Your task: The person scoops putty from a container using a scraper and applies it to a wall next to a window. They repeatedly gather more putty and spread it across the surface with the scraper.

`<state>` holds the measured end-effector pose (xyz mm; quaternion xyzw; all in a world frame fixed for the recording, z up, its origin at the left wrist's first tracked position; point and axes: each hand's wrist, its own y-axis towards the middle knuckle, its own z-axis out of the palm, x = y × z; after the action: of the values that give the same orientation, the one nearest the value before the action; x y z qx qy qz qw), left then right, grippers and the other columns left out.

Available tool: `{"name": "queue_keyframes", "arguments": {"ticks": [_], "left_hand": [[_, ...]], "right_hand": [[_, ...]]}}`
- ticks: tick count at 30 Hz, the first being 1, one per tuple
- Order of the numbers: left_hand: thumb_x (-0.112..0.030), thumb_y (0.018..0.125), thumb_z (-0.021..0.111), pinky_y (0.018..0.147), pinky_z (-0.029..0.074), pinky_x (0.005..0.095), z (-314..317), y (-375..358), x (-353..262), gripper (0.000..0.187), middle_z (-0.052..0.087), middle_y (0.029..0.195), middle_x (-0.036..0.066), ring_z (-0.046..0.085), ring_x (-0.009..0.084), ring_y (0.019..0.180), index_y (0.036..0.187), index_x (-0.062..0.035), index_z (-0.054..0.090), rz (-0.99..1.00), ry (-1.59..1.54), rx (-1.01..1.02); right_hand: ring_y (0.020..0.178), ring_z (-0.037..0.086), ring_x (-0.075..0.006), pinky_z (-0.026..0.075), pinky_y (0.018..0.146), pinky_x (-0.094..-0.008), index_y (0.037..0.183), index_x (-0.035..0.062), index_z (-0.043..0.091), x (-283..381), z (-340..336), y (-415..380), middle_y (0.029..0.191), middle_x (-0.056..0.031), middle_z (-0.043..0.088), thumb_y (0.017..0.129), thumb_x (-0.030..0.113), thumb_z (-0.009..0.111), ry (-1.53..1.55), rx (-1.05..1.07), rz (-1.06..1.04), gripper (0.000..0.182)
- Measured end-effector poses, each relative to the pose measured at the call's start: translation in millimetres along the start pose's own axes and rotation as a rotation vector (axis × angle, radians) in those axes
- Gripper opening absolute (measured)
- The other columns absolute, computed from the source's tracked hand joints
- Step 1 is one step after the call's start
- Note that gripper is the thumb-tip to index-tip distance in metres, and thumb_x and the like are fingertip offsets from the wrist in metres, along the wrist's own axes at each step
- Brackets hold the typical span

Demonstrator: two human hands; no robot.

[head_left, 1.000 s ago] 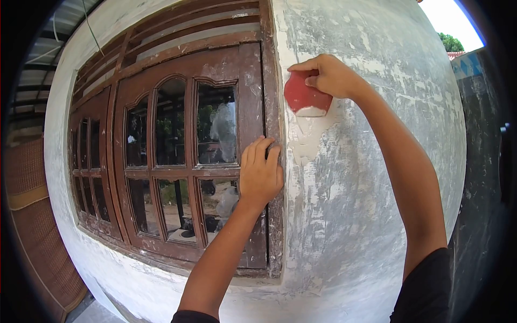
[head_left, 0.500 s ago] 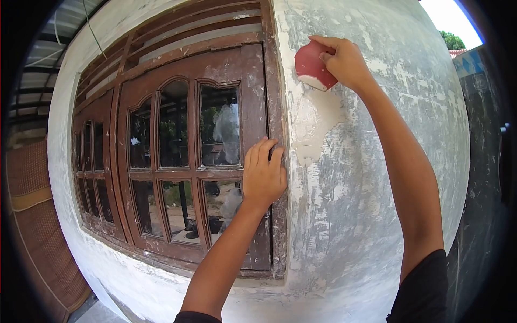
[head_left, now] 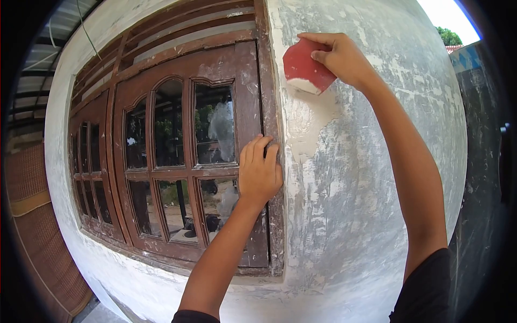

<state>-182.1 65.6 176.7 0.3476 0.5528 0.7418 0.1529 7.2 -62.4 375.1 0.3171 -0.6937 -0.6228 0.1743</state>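
My right hand (head_left: 344,60) grips a red putty spreader (head_left: 306,65) between thumb and fingers, high on the wall beside the window frame. Pale putty coats the spreader's lower edge, which is at the wall surface. Just below it, a smooth beige putty patch (head_left: 305,128) covers part of the rough grey wall (head_left: 371,177). My left hand (head_left: 259,171) rests on the right edge of the brown wooden window (head_left: 247,116), its fingers apart and slightly bent, with no tool in it.
Glass panes (head_left: 214,126) fill the window, and wooden slats (head_left: 188,27) run above it. A brown woven screen (head_left: 35,188) hangs at the far left. At the right stands a dark wall (head_left: 482,161), and a tree (head_left: 448,36) shows beyond.
My right hand has moved the spreader slightly left and down, closer to the window frame. My left hand stays on the window edge. The whole view has shifted a little.
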Motion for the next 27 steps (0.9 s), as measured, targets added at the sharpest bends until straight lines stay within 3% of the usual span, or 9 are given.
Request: {"name": "queue_keyframes", "arguments": {"ticks": [4, 6, 10, 14, 16, 18, 20, 22, 27], "left_hand": [[-0.002, 0.072, 0.055, 0.102, 0.038, 0.0484, 0, 0, 0, 0.04, 0.054, 0.122, 0.016, 0.05, 0.0374, 0.121, 0.112, -0.0034, 0.059, -0.003, 0.019, 0.003], [-0.002, 0.072, 0.055, 0.102, 0.038, 0.0485, 0, 0, 0, 0.04, 0.054, 0.122, 0.016, 0.05, 0.0375, 0.121, 0.112, -0.0033, 0.059, 0.001, 0.017, 0.002], [-0.005, 0.074, 0.057, 0.104, 0.037, 0.0489, 0, 0, 0, 0.039, 0.053, 0.122, 0.016, 0.05, 0.0369, 0.122, 0.112, -0.0034, 0.059, -0.003, 0.029, 0.013], [-0.005, 0.074, 0.056, 0.104, 0.037, 0.0489, 0, -1, 0, 0.038, 0.054, 0.122, 0.016, 0.05, 0.0369, 0.122, 0.112, -0.0032, 0.059, -0.005, 0.022, 0.018], [-0.004, 0.074, 0.056, 0.104, 0.037, 0.049, -1, 0, 0, 0.038, 0.054, 0.122, 0.016, 0.05, 0.0371, 0.122, 0.112, -0.0031, 0.059, -0.004, 0.037, 0.018], [-0.004, 0.074, 0.056, 0.104, 0.038, 0.0491, 1, 0, 0, 0.038, 0.054, 0.122, 0.016, 0.05, 0.0371, 0.122, 0.112, -0.003, 0.059, 0.002, 0.035, 0.011], [-0.004, 0.074, 0.056, 0.103, 0.038, 0.0491, 1, -1, 1, 0.038, 0.054, 0.122, 0.016, 0.05, 0.0372, 0.122, 0.112, -0.0029, 0.06, 0.001, 0.034, 0.012], [-0.001, 0.074, 0.054, 0.102, 0.037, 0.0486, 1, 0, 0, 0.039, 0.054, 0.123, 0.016, 0.05, 0.0377, 0.122, 0.113, -0.0027, 0.059, -0.003, 0.026, 0.009], [0.0, 0.074, 0.054, 0.102, 0.037, 0.0486, -1, 0, 0, 0.039, 0.054, 0.123, 0.016, 0.05, 0.0376, 0.122, 0.113, -0.0027, 0.058, -0.002, 0.021, 0.013]], "right_hand": [[0.086, 0.067, -0.0219, 0.052, 0.084, -0.0348, 0.127, 0.0103, 0.066, -8, 14, -27, 0.104, -0.0164, 0.072, 0.085, 0.0, 0.061, -0.125, 0.384, -0.047, 0.043], [0.098, 0.068, -0.0334, 0.053, 0.09, -0.0388, 0.124, 0.0121, 0.068, -29, 8, -13, 0.109, -0.0204, 0.071, 0.08, 0.002, 0.058, -0.124, 0.106, 0.066, 0.046], [0.089, 0.071, -0.0323, 0.056, 0.083, -0.0376, 0.125, 0.0094, 0.066, -35, -16, 4, 0.104, -0.0209, 0.072, 0.081, 0.003, 0.056, -0.032, -0.321, 0.031, 0.046], [0.097, 0.068, -0.0334, 0.051, 0.091, -0.0406, 0.126, 0.0153, 0.067, -7, 11, -26, 0.106, -0.0208, 0.071, 0.083, 0.006, 0.058, 0.002, 0.166, 0.024, 0.045], [0.098, 0.069, -0.0345, 0.052, 0.09, -0.0395, 0.124, 0.0118, 0.068, -23, 17, -23, 0.107, -0.0226, 0.07, 0.079, 0.004, 0.055, -0.162, 0.101, -0.002, 0.047], [0.097, 0.069, -0.0356, 0.053, 0.088, -0.0388, 0.123, 0.0066, 0.067, -35, 1, -13, 0.108, -0.0252, 0.069, 0.076, 0.003, 0.052, -0.094, -0.223, 0.179, 0.05], [0.091, 0.07, -0.0343, 0.054, 0.085, -0.0373, 0.124, 0.003, 0.066, -33, -14, -12, 0.104, -0.0243, 0.07, 0.081, 0.003, 0.054, -0.171, -0.489, 0.081, 0.045], [0.091, 0.07, -0.034, 0.055, 0.082, -0.0371, 0.124, 0.0029, 0.066, -13, -10, -35, 0.102, -0.0235, 0.071, 0.084, 0.004, 0.056, 0.077, -0.361, 0.231, 0.041], [0.092, 0.07, -0.0306, 0.054, 0.082, -0.0365, 0.124, 0.0024, 0.065, 6, 43, -100, 0.106, -0.0238, 0.07, 0.084, 0.001, 0.06, 0.113, -0.207, 0.114, 0.041]]}}
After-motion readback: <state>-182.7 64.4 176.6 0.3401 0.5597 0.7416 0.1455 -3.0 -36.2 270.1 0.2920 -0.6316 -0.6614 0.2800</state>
